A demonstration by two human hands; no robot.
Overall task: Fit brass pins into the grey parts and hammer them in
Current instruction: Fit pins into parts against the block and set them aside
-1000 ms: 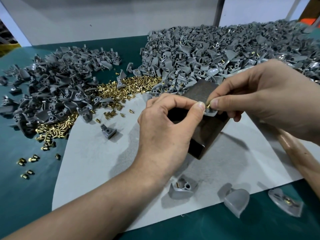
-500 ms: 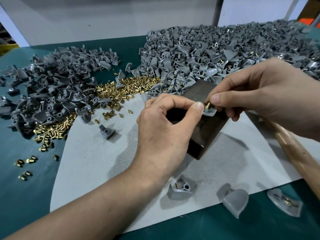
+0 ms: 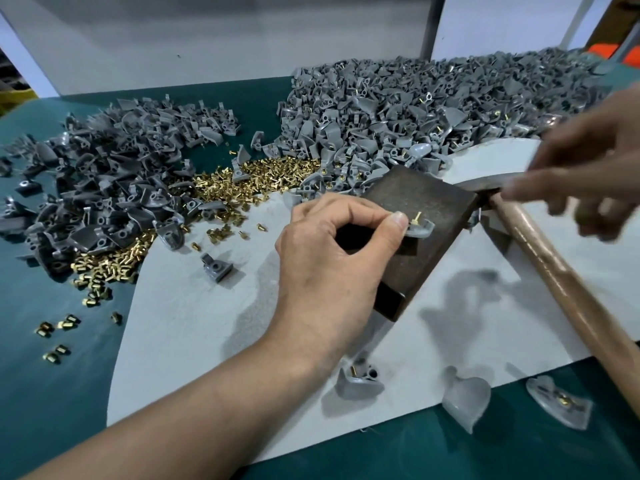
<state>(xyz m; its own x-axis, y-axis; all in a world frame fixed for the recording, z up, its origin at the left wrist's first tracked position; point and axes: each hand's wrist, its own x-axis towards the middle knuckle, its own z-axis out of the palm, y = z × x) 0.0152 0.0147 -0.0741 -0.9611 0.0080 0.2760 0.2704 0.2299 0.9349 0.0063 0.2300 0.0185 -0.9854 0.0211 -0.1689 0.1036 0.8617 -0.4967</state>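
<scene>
Left hand point(image 3: 332, 258) pinching grey part point(image 3: 420, 227) on dark block point(image 3: 426, 199).
My thumb and forefinger clamp the part on the block's top face, brass pin point(image 3: 416, 217) standing upright in it. Right of the block, my right hand point(image 3: 581, 174) is blurred above the hammer point(image 3: 554, 271); whether it grips, I cannot tell.
</scene>
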